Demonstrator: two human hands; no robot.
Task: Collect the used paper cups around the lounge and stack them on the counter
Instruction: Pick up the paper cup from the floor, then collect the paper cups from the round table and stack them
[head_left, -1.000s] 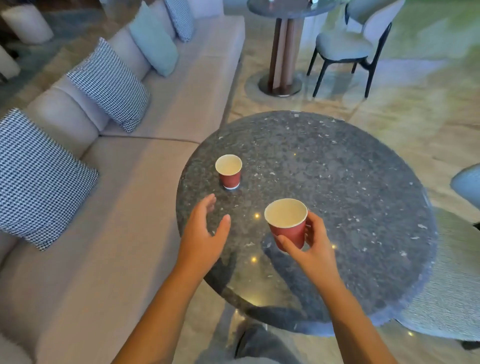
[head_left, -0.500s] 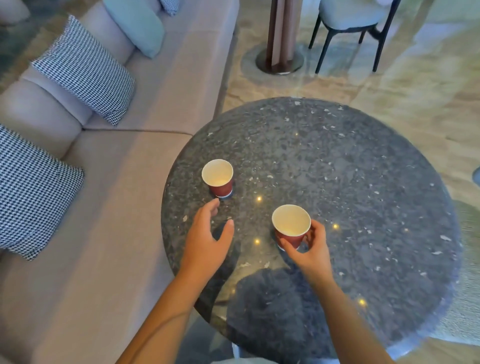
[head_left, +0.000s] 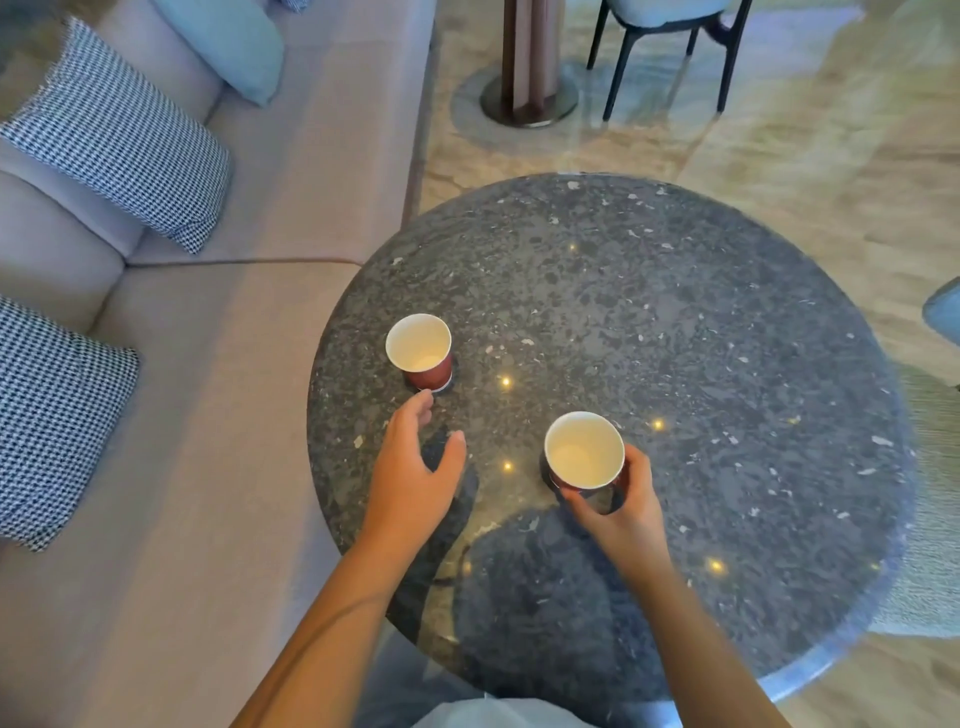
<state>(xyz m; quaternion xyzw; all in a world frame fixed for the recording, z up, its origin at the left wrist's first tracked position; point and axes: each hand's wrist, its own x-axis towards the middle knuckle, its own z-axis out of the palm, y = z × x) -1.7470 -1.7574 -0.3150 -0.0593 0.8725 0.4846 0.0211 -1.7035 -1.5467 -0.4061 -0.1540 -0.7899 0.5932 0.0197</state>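
Both forearms reach forward over the near edge of a round, dark speckled stone table (head_left: 675, 322).

Left hand (head_left: 410, 467): palm turned inward and down, fingers loosely curved, thumb spread out to the right. The span between thumb and fingers is wide and holds nothing. The fingertips (head_left: 423, 402) sit just short of the base of the far cup (head_left: 420, 351); contact cannot be judged from this angle, but the hand does not wrap it.

Right hand (head_left: 621, 506): wrist low, fingers curled up around the near cup (head_left: 584, 451) from the near and right sides, thumb on its near-left side. The grip is closed on the lower wall of this cup. Whether the cup's base rests on the stone is hidden by its own rim.

Both cups are red paper cups with pale insides, upright, open mouths up, apparently empty. The far cup stands on the table's left part, near the rim; the near cup lies right of it and closer to the person, well apart.

A beige sofa (head_left: 208, 415) with checked cushions (head_left: 130, 140) runs along the left, beside the table.
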